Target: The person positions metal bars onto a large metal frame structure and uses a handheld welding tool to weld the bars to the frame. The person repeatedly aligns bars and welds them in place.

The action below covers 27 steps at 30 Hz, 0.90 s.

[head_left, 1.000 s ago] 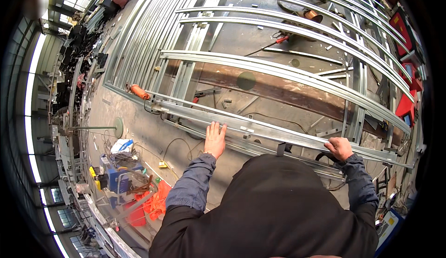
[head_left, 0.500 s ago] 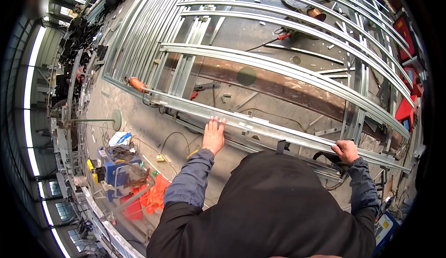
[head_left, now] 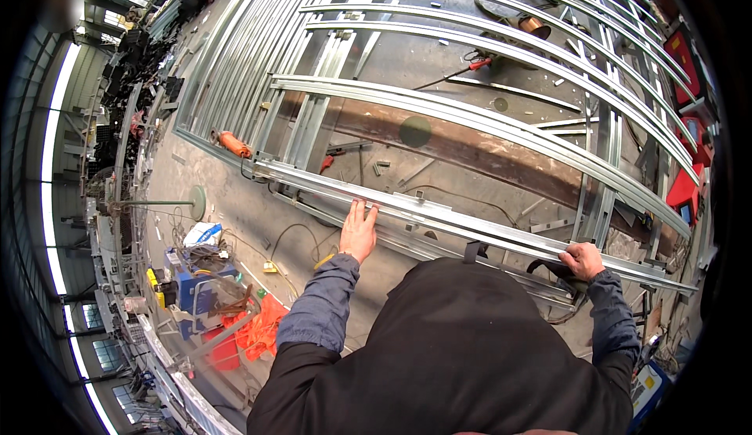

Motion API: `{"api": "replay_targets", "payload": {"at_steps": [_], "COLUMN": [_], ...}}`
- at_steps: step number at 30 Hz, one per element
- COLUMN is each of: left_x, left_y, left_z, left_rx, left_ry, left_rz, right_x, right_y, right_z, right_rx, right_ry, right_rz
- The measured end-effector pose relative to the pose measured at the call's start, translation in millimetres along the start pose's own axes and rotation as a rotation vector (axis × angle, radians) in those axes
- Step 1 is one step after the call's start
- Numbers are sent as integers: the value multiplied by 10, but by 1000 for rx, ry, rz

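Observation:
A long galvanized metal rail (head_left: 486, 231) runs across in front of my body, from the left end of the work stand to the far right. My left hand (head_left: 359, 235) lies on its near edge, fingers stretched out together and pointing away from me. Further right, my right hand (head_left: 583, 261) curls its fingers over the same rail, gripping its near side. Beyond it lies a pair of similar rails (head_left: 439, 110), resting on lengthwise metal supports (head_left: 307, 129). An orange-bodied power tool (head_left: 233, 144) sits by the rail's left end.
Many narrow metal profiles (head_left: 235, 67) lie side by side at the far left. A rusty brown beam (head_left: 470, 149) crosses beneath the rails. Blue equipment with cables (head_left: 196, 286) and orange cloth (head_left: 262, 329) lie on the floor at lower left. Red cases (head_left: 684, 188) stand at right.
The near rail has shifted slightly toward me and to the right, its upper face catching the light differently. Both hands have moved only a little and stay on it.

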<state>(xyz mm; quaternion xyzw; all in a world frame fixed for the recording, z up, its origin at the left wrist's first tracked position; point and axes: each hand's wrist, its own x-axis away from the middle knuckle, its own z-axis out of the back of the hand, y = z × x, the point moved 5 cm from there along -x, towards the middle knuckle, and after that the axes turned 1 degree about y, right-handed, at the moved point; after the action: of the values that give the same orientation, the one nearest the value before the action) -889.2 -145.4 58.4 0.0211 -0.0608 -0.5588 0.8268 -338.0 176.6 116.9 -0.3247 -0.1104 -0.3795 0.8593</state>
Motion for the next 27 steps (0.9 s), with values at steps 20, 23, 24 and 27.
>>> {"api": "replay_targets", "payload": {"at_steps": [20,23,24,27], "left_x": [-131,-171,-185,-231], "left_y": [34,31,27,54], "left_z": [249,238,232,267], "left_rx": [-20,-5,4,-52], "left_ry": [82,68,56,98], "left_rz": [-53,-45,-42,-67], "right_x": [-168,-200,-209,-242], "right_y": [-42,-2,1,22], "right_z": [-113,-195,-209,-281], "right_rx": [55,137,151,185], "right_ry": [23,12,9,-12], "right_rz": [90,106,115,78]}}
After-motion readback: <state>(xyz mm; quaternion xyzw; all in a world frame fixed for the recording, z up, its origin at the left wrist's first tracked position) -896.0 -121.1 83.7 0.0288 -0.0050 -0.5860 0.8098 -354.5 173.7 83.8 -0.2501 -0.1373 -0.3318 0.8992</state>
